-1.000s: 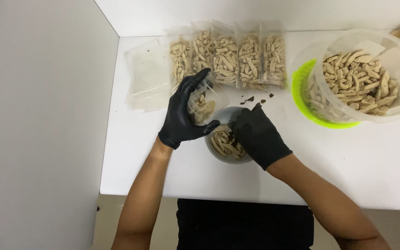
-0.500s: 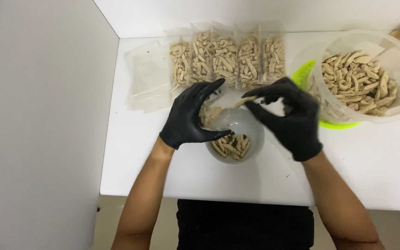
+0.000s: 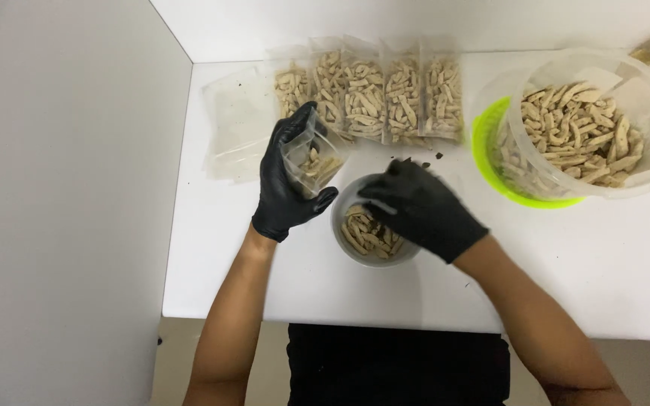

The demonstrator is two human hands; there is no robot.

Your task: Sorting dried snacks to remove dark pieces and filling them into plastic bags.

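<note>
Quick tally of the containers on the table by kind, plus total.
Filled clear pouches in the back row: 5
Part-filled clear pouch in the left hand: 1
Grey bowl under the right hand: 1
Large clear tub of sticks: 1
Green lid or basket beneath the tub: 1
Stack of empty pouches: 1 stack, sheets uncountable
Total: 10

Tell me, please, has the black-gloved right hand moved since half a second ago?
Yes. The black-gloved right hand has come down from beside the clear plastic pouch and now reaches into the small grey round bowl, which sits where it was.
</note>
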